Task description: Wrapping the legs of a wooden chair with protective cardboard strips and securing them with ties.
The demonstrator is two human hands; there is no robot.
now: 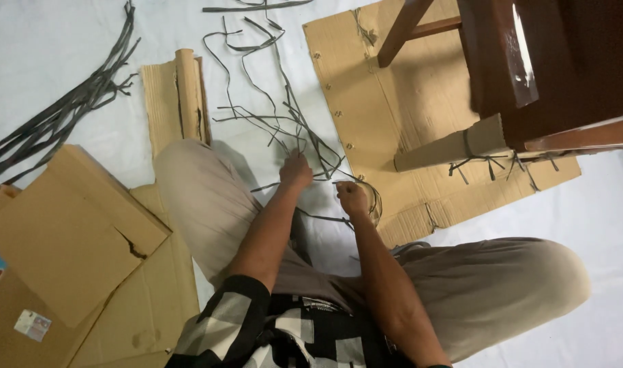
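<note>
On the left lies a flat cardboard box [73,232], well apart from the hands. The loose grey strips [284,116] spread on the white floor [39,41], running mostly away from the person. The left hand [296,170] is nearer to them and pinches their near ends. Just beside it, the right hand [352,197] is closed on a coiled strip [374,199] at the edge of the cardboard sheet [393,116].
</note>
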